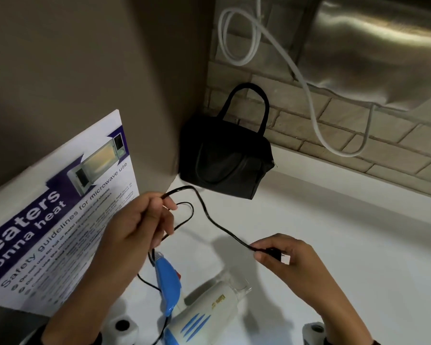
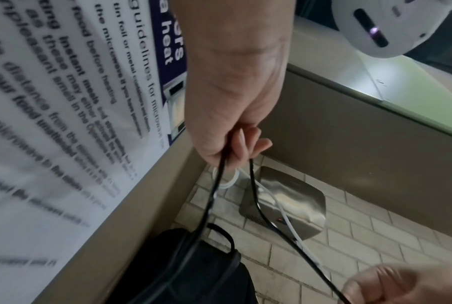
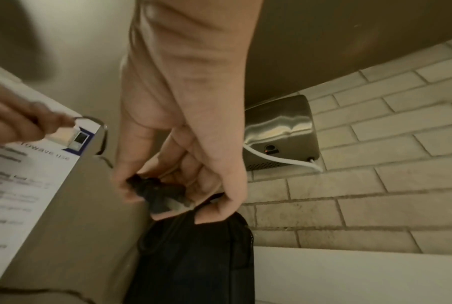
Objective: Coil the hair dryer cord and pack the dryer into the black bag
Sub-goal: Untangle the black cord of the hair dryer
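Hair dryer (image 1: 204, 312) flat on counter (image 1: 334, 232), nozzle toward far right

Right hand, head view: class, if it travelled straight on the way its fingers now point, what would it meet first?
Probably the left hand: the right hand, pinching the plug, points leftward along the cord. Depth is unclear.

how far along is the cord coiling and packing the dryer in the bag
Early. Done: a loop or two of the black cord gathered in the left hand. In hand: the right hand pinches the plug, with a long slack run of cord between the hands. Left: finish coiling, then open the black bag, which looks zipped shut in the corner, and put in the hair dryer lying on the counter.
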Motion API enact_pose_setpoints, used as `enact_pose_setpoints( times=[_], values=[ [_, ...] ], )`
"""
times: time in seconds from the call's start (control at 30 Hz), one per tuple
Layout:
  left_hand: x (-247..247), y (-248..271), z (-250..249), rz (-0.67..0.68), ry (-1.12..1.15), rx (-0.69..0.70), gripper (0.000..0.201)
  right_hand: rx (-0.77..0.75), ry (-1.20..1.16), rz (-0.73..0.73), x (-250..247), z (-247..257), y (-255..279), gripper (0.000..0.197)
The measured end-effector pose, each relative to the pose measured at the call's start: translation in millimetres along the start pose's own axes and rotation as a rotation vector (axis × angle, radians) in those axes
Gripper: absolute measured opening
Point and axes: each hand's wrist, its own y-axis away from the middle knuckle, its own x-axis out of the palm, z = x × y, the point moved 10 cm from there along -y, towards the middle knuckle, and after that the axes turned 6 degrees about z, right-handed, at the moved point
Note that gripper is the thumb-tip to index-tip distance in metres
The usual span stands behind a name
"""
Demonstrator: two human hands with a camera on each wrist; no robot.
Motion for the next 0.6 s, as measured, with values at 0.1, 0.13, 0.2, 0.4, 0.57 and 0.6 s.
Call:
enact_pose_setpoints(
  times=[0.1,0.13,0.2,0.4,0.57,0.6],
  values=[
    [23.2,3.7,-19.5,0.134,-0.064,0.061,0.026,-0.005,0.022,0.014,9.6,-1.3,-5.7,0.019],
    [31.8,5.6,-23.2,0.169,-0.081,0.073,0.027,-0.03,0.046,0.015,11.8,5.7,-6.5,0.024],
    [47.1,8.2,-32.1,0.217,-0.1,0.106,0.027,-0.091,0.07,-0.016,11.0,24.7,-4.6,0.047],
    [69.3,13.8,-44.7,0.263,-0.232,0.195,0.027,-0.489,0.236,-0.06,14.9,119.6,25.0,0.049],
    [68.9,21.0,-56.3,0.223,-0.332,0.228,0.028,-0.591,0.465,-0.28,22.3,145.5,34.6,0.028],
    [67.2,21.8,-59.9,0.206,-0.314,0.241,0.028,-0.564,0.468,-0.273,23.1,144.8,32.3,0.026]
  ],
)
